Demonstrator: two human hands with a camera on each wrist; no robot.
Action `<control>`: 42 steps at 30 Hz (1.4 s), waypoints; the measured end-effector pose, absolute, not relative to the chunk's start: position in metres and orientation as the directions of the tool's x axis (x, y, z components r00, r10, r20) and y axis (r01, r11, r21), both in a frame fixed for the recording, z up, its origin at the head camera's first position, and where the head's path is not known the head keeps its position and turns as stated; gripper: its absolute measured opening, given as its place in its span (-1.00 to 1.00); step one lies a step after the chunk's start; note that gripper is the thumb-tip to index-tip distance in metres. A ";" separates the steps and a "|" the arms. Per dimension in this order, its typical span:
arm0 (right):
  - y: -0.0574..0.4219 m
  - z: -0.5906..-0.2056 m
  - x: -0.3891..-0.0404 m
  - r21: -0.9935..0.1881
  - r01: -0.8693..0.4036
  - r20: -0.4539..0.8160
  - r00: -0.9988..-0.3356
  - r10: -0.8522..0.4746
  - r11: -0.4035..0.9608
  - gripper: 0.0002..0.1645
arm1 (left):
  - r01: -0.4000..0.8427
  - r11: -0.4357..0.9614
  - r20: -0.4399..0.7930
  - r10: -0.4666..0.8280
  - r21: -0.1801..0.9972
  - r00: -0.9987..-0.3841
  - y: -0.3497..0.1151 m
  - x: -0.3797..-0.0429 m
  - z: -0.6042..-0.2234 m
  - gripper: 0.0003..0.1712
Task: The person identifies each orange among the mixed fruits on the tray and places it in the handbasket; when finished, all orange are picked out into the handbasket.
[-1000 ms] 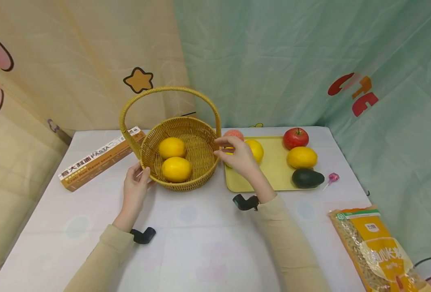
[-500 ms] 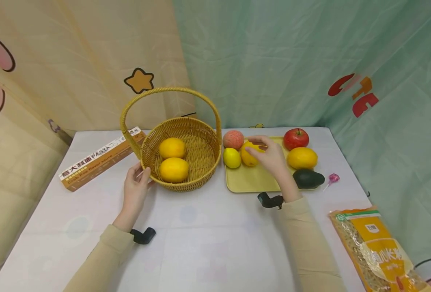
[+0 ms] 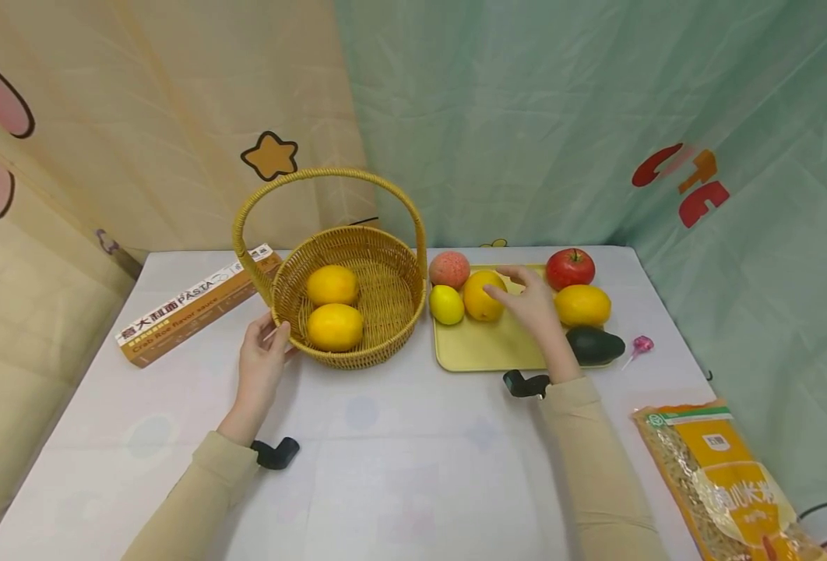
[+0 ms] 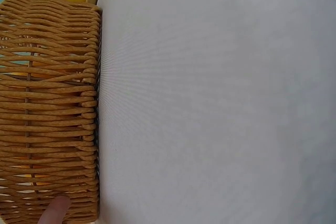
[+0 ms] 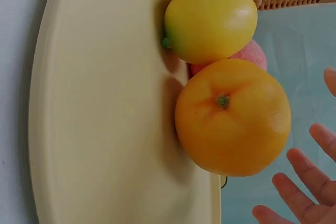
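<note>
A wicker basket [image 3: 399, 335] with a tall arched handle holds two yellow oval fruits [image 3: 333, 327]. My left hand [image 3: 259, 362] holds its front left rim; in the left wrist view a fingertip [image 4: 55, 211] lies against the woven side. My right hand [image 3: 534, 305] hovers at the right side of an orange [image 3: 482, 296], thumb and fingers spread apart with nothing between them. In the right wrist view the orange [image 5: 231, 116] sits on the yellow tray [image 5: 105, 108], next to a small yellow fruit [image 5: 212, 22] with a green stem.
A pink round fruit [image 3: 449, 269] lies behind the small yellow one. At the tray's right are a red apple [image 3: 570, 269], a yellow oval fruit [image 3: 583, 305] and an avocado [image 3: 594, 346]. A lollipop [image 3: 642, 344], grain bag [image 3: 729, 483] and pasta box [image 3: 196, 304] lie around.
My right hand has left the basket's right side and moved right, over to the orange on the tray. The front fruit in the basket has shifted slightly left. My left hand has stayed put.
</note>
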State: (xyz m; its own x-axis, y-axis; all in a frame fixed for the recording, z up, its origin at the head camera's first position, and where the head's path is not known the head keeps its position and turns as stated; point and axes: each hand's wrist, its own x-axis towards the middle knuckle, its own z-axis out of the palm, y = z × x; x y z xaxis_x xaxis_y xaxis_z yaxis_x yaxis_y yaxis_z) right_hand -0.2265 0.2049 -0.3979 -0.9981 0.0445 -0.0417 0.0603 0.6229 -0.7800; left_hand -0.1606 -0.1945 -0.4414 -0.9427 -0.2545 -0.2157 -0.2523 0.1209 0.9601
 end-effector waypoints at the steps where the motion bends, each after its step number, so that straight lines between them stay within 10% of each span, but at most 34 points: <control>1: 0.205 -0.399 -0.227 -0.778 0.074 -0.052 -0.997 0.053 0.624 -0.28 | -0.253 0.120 -0.217 -0.254 0.960 -0.943 -0.195 -0.160 -0.441 -0.33; 24: 0.196 -0.429 -0.239 -0.833 0.315 -0.307 -0.947 0.093 0.455 0.02 | -0.244 0.126 -0.207 -0.250 0.962 -0.946 -0.194 -0.160 -0.440 -0.33; 42: 0.191 -0.404 -0.225 -0.872 0.272 -0.231 -0.962 0.149 0.407 -0.01 | -0.265 0.125 -0.226 -0.259 0.956 -0.939 -0.194 -0.160 -0.440 -0.33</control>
